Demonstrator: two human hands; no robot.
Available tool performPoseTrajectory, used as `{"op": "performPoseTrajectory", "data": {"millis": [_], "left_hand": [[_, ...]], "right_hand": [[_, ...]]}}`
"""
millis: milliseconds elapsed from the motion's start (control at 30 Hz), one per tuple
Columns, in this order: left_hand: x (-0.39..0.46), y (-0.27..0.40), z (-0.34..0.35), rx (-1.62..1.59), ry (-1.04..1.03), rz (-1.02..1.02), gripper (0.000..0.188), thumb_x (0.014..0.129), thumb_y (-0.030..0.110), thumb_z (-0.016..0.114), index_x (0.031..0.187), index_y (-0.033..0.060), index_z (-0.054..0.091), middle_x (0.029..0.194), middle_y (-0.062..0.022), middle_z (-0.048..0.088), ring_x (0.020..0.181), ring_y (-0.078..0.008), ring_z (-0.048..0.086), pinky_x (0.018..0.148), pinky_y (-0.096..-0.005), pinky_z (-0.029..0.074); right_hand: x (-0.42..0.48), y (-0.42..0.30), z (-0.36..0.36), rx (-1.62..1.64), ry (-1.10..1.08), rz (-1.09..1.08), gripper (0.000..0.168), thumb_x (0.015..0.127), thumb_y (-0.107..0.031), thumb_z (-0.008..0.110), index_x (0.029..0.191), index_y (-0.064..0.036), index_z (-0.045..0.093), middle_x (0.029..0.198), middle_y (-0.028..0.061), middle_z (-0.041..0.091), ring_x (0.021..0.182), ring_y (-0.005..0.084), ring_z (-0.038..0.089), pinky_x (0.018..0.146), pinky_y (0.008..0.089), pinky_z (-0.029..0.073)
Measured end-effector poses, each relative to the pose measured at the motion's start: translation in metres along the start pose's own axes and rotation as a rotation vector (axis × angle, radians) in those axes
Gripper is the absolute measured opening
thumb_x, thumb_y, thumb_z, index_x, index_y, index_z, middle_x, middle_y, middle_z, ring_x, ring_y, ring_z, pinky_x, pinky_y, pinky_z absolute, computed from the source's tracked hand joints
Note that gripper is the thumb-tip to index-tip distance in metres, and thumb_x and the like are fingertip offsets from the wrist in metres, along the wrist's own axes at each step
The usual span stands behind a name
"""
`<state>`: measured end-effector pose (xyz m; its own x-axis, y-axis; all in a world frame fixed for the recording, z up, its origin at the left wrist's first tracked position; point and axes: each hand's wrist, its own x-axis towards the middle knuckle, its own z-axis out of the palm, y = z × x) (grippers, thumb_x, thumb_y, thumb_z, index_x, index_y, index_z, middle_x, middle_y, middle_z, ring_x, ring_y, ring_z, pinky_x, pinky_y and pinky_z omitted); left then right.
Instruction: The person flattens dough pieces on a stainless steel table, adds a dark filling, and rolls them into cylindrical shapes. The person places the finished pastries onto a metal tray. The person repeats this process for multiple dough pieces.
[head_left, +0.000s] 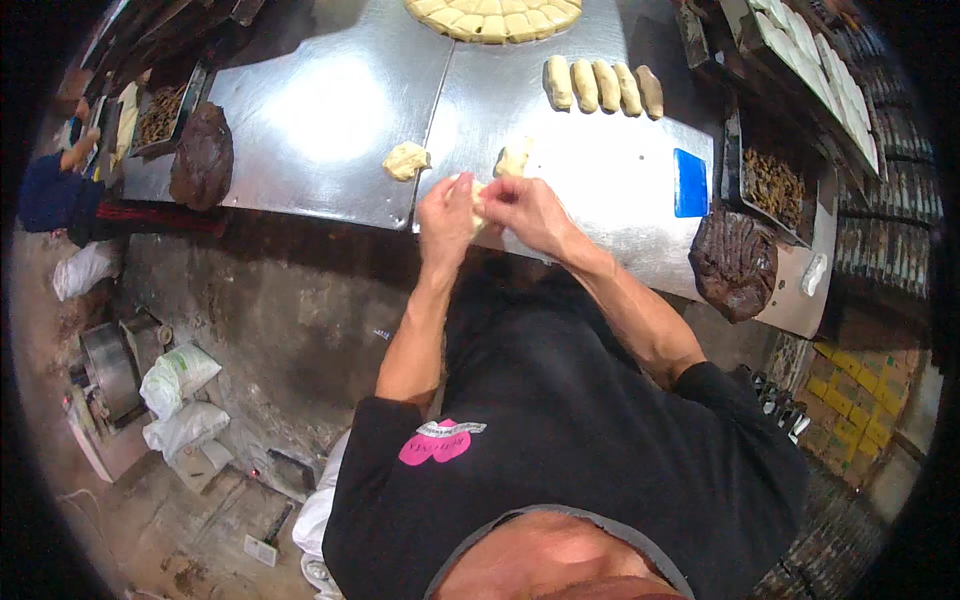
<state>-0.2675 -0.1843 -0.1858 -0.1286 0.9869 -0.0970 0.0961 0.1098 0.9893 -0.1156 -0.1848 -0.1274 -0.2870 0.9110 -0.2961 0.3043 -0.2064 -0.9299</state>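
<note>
Both my hands meet over the front edge of a metal worktable (480, 112). My left hand (448, 217) and my right hand (529, 210) hold a pale piece of dough (478, 196) between them, mostly hidden by the fingers. A flattened dough piece (406, 161) lies just beyond my left hand, and another dough piece (514, 157) lies beyond my right. Farther back, several filled-looking dough rolls (586, 86) stand in a row. A large round of dough marked into pieces (493, 19) rests at the far edge.
To the right lie a blue dough scraper (691, 182), a dark brown mass (733, 266) and a tray of brown crumbly filling (776, 187). Another dark mass (202, 157) and tray (157, 116) are at the left, near a co-worker's arm (79, 152). Loaded trays (817, 67) stand at the upper right.
</note>
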Motion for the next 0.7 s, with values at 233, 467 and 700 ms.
{"op": "performPoseTrajectory", "data": {"millis": [233,467,700], "left_hand": [[-0.002,-0.026,-0.096,0.218,0.481,-0.13,0.039,0.094,0.031,0.061,0.085,-0.0059,0.065,0.07,-0.0146,0.066,0.061,-0.0179,0.059,0.059,-0.0358,0.047],[0.002,0.013,-0.046,0.559,-0.049,0.189,0.022,0.085,0.02,0.069,0.094,-0.0004,0.068,0.108,-0.0161,0.061,0.104,-0.0255,0.058,0.09,-0.0352,0.045],[0.024,0.045,0.057,-0.133,0.028,0.125,0.02,0.092,0.017,0.061,0.1,-0.0002,0.066,0.085,-0.0114,0.062,0.078,-0.0251,0.062,0.073,-0.0317,0.05]], "right_hand": [[-0.02,0.001,-0.039,0.298,-0.121,-0.002,0.018,0.091,-0.011,0.063,0.103,0.002,0.066,0.094,0.0126,0.068,0.086,0.0226,0.066,0.079,0.0349,0.052],[0.029,0.035,-0.052,-1.009,0.187,-0.325,0.031,0.096,-0.03,0.053,0.119,-0.013,0.066,0.132,0.0169,0.054,0.119,0.0349,0.052,0.104,0.0484,0.036],[0.003,0.002,-0.041,0.047,0.312,-0.139,0.035,0.094,-0.023,0.061,0.117,0.003,0.063,0.087,0.0053,0.069,0.079,0.0108,0.061,0.074,0.0273,0.05]]}}
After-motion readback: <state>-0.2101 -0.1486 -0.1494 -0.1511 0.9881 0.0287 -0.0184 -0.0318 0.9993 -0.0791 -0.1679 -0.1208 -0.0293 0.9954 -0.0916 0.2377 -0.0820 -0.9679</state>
